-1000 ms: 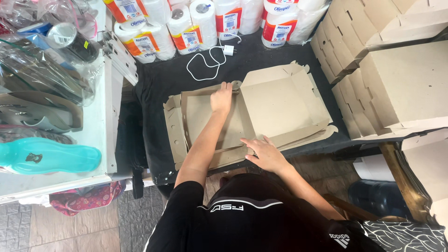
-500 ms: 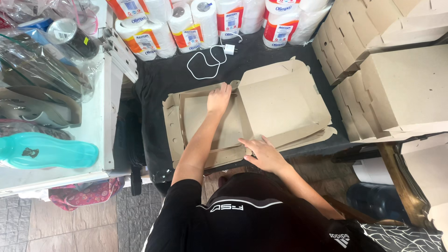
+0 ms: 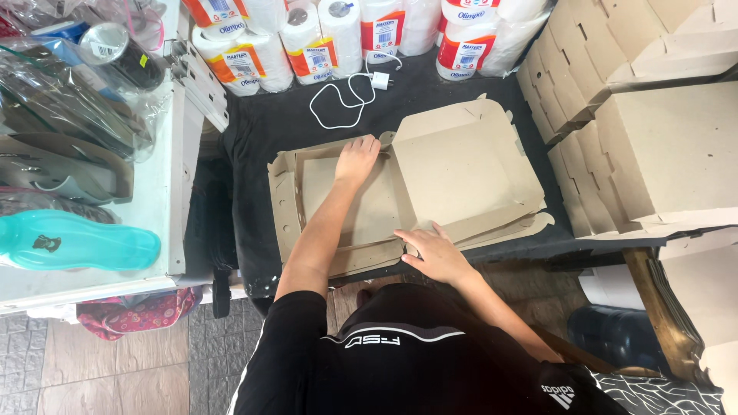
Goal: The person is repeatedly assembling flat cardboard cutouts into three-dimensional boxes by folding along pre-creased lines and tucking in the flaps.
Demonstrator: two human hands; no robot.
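A flat, unfolded brown cardboard box blank (image 3: 461,165) lies on a black-covered table (image 3: 269,131). My left hand (image 3: 357,159) reaches forward and presses on the far edge of the blank's left panel, fingers at the fold. My right hand (image 3: 432,252) rests palm down on the near edge of the blank, fingers spread toward the middle crease. Neither hand grips anything; both lie flat on the cardboard.
Stacks of folded cardboard boxes (image 3: 653,138) fill the right side. Wrapped paper rolls (image 3: 338,34) line the back, with a white charger cable (image 3: 342,96) in front. A white shelf at left holds bagged items and a turquoise bottle (image 3: 77,242).
Both hands stay on the blank with almost no movement; my left hand has shifted slightly along the far edge. The view has drifted a little.
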